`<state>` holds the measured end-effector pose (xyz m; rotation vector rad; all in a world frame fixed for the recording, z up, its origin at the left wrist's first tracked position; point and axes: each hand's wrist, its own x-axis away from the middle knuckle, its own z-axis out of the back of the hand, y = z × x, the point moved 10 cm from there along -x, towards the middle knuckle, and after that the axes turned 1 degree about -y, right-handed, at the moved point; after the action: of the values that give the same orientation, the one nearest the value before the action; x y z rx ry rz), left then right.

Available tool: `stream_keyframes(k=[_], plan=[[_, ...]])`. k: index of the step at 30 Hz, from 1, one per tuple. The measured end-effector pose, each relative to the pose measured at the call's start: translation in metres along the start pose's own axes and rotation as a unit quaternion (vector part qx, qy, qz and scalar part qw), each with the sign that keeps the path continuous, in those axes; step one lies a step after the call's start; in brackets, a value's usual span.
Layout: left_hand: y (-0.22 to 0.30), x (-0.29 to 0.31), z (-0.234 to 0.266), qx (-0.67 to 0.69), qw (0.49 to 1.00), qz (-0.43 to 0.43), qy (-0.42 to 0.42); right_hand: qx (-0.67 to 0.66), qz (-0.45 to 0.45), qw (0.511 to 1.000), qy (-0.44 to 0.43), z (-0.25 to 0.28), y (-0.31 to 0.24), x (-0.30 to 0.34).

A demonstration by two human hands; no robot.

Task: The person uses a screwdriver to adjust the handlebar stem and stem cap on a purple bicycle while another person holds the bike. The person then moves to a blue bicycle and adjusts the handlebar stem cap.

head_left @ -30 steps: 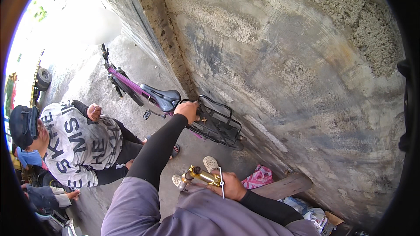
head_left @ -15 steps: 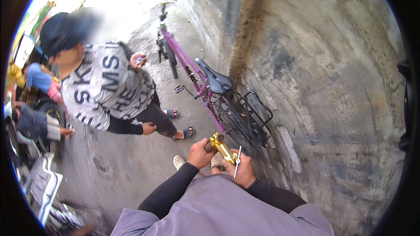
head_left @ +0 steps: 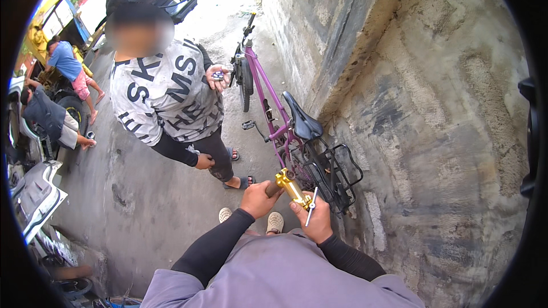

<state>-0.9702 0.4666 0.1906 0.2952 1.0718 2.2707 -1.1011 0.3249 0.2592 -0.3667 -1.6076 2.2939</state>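
Observation:
In front of my body I hold a gold metal clamp-like tool with a silver T-bar handle across its near right end. My left hand is closed round a brownish-grey round bar, which meets the tool's far gold end. My right hand grips the tool's lower end beside the T-bar, thumb along the gold part. Both forearms wear black sleeves. Just beyond the tool leans a purple bicycle with a black saddle and a black rear rack.
A person in a patterned shirt stands ahead to the left, small objects on one palm. Two more people bend by a vehicle wheel at far left. A rough concrete wall rises on my right. White vehicle panels lie at left.
My view has swung left, so the bicycle and person appear further right. The person's head has turned toward me. My hands keep their hold on the tool and bar.

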Motion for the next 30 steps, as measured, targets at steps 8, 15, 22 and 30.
stream_keyframes(k=[8, 15, 22, 30], plan=[[0.018, 0.008, -0.006, 0.154, 0.968, -0.082, -0.179, 0.032, 0.078, 0.993, -0.087, 0.014, -0.009, 0.003], [0.004, 0.016, -0.022, 0.127, 0.966, -0.039, -0.221, 0.052, 0.016, 0.995, -0.081, 0.015, -0.003, 0.018], [-0.013, 0.029, -0.035, 0.184, 0.963, -0.023, -0.194, 0.067, 0.016, 0.995, -0.067, 0.012, 0.01, 0.028], [-0.011, 0.046, -0.033, 0.105, 0.97, -0.015, -0.217, 0.032, -0.013, 0.994, -0.102, 0.001, 0.021, 0.044]])
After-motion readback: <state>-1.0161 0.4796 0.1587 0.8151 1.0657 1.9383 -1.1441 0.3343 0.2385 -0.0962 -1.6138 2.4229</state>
